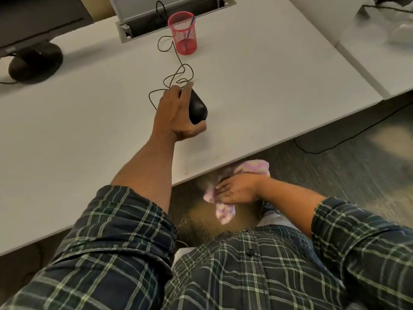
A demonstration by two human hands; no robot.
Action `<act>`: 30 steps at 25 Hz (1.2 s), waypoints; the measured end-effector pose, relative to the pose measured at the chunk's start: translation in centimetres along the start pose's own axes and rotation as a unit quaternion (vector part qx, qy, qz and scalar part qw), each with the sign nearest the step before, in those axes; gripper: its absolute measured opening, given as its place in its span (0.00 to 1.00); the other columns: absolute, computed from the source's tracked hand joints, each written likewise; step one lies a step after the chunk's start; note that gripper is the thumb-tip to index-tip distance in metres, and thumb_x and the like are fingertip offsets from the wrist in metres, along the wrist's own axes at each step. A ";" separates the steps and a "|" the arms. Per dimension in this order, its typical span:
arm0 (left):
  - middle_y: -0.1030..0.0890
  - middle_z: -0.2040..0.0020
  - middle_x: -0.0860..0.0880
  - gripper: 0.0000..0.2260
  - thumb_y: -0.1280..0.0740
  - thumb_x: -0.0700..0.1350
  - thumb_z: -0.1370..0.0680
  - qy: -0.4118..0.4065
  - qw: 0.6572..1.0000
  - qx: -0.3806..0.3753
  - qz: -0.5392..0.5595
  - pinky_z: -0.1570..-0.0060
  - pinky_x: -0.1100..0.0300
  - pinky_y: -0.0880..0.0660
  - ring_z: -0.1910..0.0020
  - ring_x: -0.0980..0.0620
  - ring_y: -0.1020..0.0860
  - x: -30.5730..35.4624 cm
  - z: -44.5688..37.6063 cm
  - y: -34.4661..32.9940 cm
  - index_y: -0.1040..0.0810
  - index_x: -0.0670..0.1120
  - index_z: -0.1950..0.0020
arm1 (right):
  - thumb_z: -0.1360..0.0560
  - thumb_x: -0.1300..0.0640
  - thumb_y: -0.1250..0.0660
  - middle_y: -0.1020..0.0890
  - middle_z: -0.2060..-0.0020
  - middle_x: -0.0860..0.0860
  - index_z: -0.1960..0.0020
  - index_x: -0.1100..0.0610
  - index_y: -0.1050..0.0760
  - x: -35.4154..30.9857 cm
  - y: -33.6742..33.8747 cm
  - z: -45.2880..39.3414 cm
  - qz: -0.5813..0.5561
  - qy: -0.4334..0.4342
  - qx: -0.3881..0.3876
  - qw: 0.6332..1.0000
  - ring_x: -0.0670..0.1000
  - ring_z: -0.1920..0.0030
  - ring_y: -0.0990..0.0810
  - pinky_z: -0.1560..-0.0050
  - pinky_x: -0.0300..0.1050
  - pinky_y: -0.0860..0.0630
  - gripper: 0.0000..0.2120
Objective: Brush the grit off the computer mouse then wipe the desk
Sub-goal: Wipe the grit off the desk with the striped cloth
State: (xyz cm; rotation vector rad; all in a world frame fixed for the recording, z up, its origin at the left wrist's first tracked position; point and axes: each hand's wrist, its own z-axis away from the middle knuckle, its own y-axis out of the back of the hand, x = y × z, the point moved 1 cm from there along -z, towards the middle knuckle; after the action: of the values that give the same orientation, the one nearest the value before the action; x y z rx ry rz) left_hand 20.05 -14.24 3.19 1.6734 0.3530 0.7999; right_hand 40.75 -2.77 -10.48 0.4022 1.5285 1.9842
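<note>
Black mouse (197, 108) sits tilted over the white tabletop (89, 121), gripped by the left hand (174, 115) – its cord (176, 70) loops back toward a red mesh cup (183, 33). Right of the mouse, below the tabletop's edge, the right hand (237, 190) clutches a pink cloth (223, 211).

Dark green plaid shirt (245, 276), white check lines, sleeves (125, 222) rolled up, buttoned front

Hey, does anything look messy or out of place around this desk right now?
Yes. Grit lies scattered on the floor below the desk edge, beside the cloth in the right hand. The mouse, gripped by the left hand, trails a tangled cable.
</note>
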 end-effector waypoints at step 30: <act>0.27 0.36 0.36 0.46 0.32 0.64 0.33 0.017 0.999 0.033 -0.015 0.37 0.45 0.31 0.39 0.36 0.28 -3.0 0.3 0.4 0.36 0.42 0.20 | 0.26 0.39 0.49 0.27 0.30 0.53 0.34 0.46 0.30 4.1 8.9 -2.5 -0.260 -0.485 0.223 0.805 0.59 0.31 0.29 0.39 0.53 0.29 0.25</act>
State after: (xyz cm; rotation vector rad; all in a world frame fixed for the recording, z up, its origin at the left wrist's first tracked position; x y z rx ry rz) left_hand 18.04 -16.46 2.58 1.7135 0.4311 0.8017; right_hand 33.73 -3.58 -3.22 0.9005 1.1772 0.7222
